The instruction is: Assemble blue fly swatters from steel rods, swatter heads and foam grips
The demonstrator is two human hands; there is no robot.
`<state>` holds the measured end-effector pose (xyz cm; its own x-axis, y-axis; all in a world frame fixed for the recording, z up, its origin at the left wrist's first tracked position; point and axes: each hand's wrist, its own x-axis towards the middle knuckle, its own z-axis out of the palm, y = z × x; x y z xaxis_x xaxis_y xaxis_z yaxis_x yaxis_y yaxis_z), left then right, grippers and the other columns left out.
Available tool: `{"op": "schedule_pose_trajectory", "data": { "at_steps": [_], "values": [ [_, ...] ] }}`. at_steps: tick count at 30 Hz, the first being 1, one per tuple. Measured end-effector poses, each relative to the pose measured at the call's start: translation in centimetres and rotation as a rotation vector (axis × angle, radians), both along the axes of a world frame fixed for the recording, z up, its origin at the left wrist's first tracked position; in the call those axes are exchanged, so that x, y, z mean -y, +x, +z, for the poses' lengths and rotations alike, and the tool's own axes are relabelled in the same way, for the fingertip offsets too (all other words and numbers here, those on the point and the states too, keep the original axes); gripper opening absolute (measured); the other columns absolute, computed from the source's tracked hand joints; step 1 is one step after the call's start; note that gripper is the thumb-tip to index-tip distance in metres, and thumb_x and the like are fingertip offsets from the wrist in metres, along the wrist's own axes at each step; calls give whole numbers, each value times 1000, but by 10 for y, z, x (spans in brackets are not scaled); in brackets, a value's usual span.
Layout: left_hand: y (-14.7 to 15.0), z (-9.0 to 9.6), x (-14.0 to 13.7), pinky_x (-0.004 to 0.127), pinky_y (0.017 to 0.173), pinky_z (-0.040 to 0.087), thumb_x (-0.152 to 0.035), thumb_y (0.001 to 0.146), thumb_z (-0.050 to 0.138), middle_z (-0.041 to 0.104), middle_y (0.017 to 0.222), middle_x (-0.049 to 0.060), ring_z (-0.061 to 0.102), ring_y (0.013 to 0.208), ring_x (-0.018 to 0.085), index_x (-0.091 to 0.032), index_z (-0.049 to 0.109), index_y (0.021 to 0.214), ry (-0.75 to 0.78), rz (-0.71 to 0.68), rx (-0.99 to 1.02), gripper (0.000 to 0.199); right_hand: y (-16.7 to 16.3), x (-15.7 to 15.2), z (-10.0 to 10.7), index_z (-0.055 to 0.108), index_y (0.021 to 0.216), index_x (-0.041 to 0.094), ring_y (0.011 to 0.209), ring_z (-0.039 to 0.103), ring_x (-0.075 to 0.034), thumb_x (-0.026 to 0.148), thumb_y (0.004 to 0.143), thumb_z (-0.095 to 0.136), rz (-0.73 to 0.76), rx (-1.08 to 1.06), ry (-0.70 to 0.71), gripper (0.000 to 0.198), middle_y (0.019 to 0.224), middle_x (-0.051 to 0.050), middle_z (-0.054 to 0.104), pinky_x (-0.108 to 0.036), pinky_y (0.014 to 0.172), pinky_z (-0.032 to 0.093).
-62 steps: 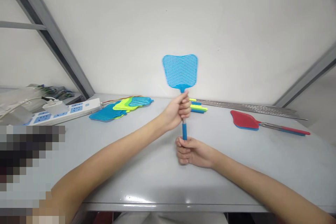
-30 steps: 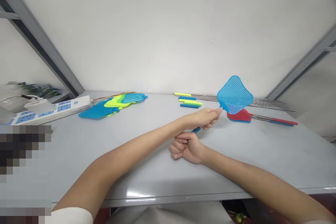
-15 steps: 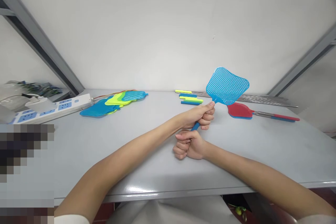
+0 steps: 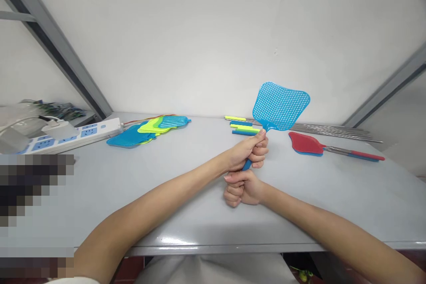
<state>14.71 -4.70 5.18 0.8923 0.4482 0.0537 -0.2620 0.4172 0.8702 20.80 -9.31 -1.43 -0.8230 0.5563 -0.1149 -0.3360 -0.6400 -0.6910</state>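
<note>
Head view: 1 blue swatter [image 4: 281, 105] held two-handed, left hand [image 4: 249, 151] clenched around its upper shaft, right hand [image 4: 242, 187] fisted on the handle below, wide end far and right of both. Tabletop [image 4: 166, 155]: 2 swatters [image 4: 306, 143] right, red over blue; 1 power strip [image 4: 103, 133] left, beside overlapping loose mesh heads [image 4: 155, 125], count unclear.

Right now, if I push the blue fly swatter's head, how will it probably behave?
The blue fly swatter's head is probably light, being full of holes. It looks thin, so its edge may flex. The left hand grips just below it, so tipping seems unlikely.
</note>
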Motion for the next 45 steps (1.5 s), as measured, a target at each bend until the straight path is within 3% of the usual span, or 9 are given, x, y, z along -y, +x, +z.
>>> {"op": "schedule_pose_trajectory", "data": {
  "at_steps": [5, 12, 15, 18, 21, 23, 27, 33, 45],
  "values": [
    [-5, 3, -4, 14, 31, 24, -51, 75, 38, 14, 48, -9, 10, 34, 2, -17, 28, 56, 35, 165, 19, 39, 1, -5, 3, 16, 41, 16, 33, 19, -6, 24, 74, 44, -15, 71, -52, 45, 31, 6, 15, -21, 37, 12],
    [-20, -5, -16, 15, 33, 29, -50, 75, 38, 19, 47, -9, 18, 32, 2, -17, 35, 61, -26, 270, 36, 36, -1, -5, 11, 20, 47, 17, 31, 17, -5, 32, 78, 41, 41, 155, -134, 40, 32, 8, 18, -19, 33, 10],
    [-28, 8, -20, 18, 37, 34, -46, 75, 42, 27, 48, -8, 26, 33, 3, -16, 39, 62, -24, 275, 15, 32, 1, -6, 15, 21, 50, 17, 31, 13, -5, 33, 78, 41, -10, 186, -80, 38, 33, 9, 17, -18, 32, 8],
    [-40, 28, -28, 18, 39, 35, -37, 72, 50, 32, 47, -7, 34, 36, 4, -16, 40, 61, -54, 406, 34, 25, 3, -9, 19, 25, 52, 17, 32, 11, -3, 35, 77, 45, -97, 234, 21, 36, 36, 9, 17, -17, 33, 8],
    [-54, 43, -40, 19, 37, 32, -35, 71, 50, 30, 43, -7, 33, 34, 5, -16, 39, 56, -131, 519, 96, 27, 4, -10, 22, 29, 56, 17, 34, 10, -3, 40, 76, 45, -176, 226, 72, 34, 40, 10, 16, -17, 34, 9],
    [-62, 45, -47, 19, 34, 29, -43, 74, 43, 25, 39, -8, 29, 31, 6, -16, 36, 53, -203, 579, 154, 36, 3, -10, 23, 29, 58, 17, 36, 8, -3, 46, 76, 43, -228, 206, 72, 36, 42, 10, 15, -17, 35, 10],
    [-64, 34, -57, 18, 30, 21, -56, 77, 26, 20, 36, -8, 22, 27, 5, -17, 31, 49, -332, 607, 220, 48, 2, -10, 21, 27, 57, 18, 36, 9, -3, 53, 75, 38, -273, 190, 66, 41, 42, 10, 14, -17, 35, 12],
    [-54, 15, -58, 18, 28, 15, -58, 75, 22, 17, 36, -8, 17, 27, 5, -17, 28, 48, -389, 719, 274, 49, 1, -12, 13, 24, 50, 17, 31, 12, -3, 58, 73, 35, -347, 194, 92, 48, 36, 9, 14, -18, 33, 13],
    [-47, 5, -53, 18, 28, 13, -58, 74, 27, 16, 35, -8, 15, 26, 4, -17, 27, 49, -443, 866, 318, 49, 4, -13, 12, 22, 47, 17, 28, 13, -3, 53, 75, 39, -388, 180, 13, 48, 32, 9, 14, -18, 30, 13]
  ]
}}
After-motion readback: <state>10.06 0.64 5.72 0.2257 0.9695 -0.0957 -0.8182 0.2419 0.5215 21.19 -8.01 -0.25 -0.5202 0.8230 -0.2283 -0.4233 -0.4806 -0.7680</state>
